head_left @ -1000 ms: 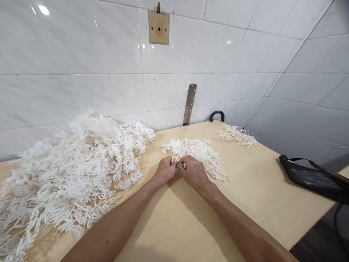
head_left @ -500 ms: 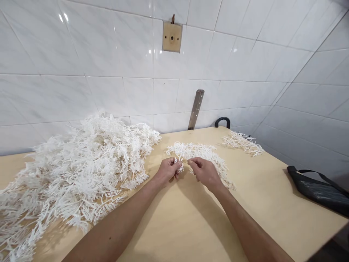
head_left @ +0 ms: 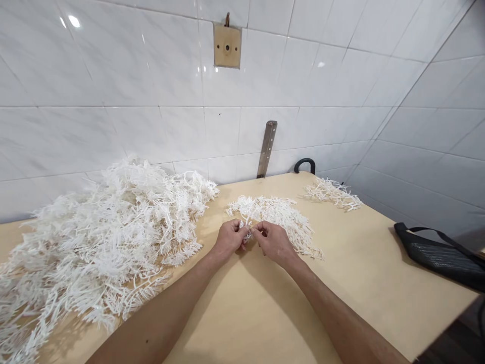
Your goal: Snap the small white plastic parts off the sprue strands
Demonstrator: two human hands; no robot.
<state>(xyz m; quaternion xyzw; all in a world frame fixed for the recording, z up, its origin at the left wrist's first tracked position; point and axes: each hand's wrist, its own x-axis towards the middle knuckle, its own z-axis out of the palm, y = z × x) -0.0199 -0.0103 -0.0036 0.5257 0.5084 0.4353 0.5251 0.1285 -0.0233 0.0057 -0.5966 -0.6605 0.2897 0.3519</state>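
Note:
Between finger and thumb my left hand [head_left: 229, 236] grips a white plastic artificial sprig [head_left: 247, 234], mostly covered by the fingers. My right hand [head_left: 273, 241] is pinched closed against the same sprig, its fingertips close to the left thumb; what exactly they grip is too small to make out. Just beyond both hands lies a small heap of white branching sprigs [head_left: 282, 215] on the wooden table [head_left: 364, 283]. A much larger pile of feathery white sprigs [head_left: 125, 232] covers the table's left side.
A few bare white stems [head_left: 333, 193] lie at the far right corner. Behind them a black curved handle [head_left: 305, 164] rises past the edge. A metal bracket [head_left: 267, 149] stands against the tiled wall. On the right edge rests a black mesh bag [head_left: 435, 255].
My right hand has moved left, closing the gap to the sprig in my left hand. The whole view has shifted slightly as the head turned.

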